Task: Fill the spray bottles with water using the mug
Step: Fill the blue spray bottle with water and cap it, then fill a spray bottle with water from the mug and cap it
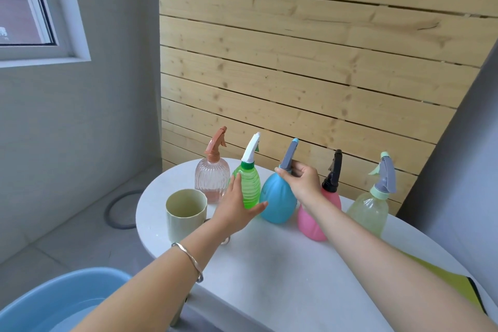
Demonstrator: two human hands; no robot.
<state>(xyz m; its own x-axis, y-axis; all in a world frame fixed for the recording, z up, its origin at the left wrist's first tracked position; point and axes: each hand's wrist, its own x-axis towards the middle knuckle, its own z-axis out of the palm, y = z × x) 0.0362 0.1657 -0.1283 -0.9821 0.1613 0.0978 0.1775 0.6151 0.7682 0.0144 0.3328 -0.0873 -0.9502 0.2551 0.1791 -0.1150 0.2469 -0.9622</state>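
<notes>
The right hand has its grip closed round the spray-head collar of the blue bottle, likely to unscrew it. The left hand, fingers straight, reaches past the green bottle, perhaps to steady it. The mug stands on the table.

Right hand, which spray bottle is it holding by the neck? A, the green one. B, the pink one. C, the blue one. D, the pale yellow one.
C: the fingers of the right hand curl round the neck of the blue bottle, just under its grey sprayer head.
</notes>
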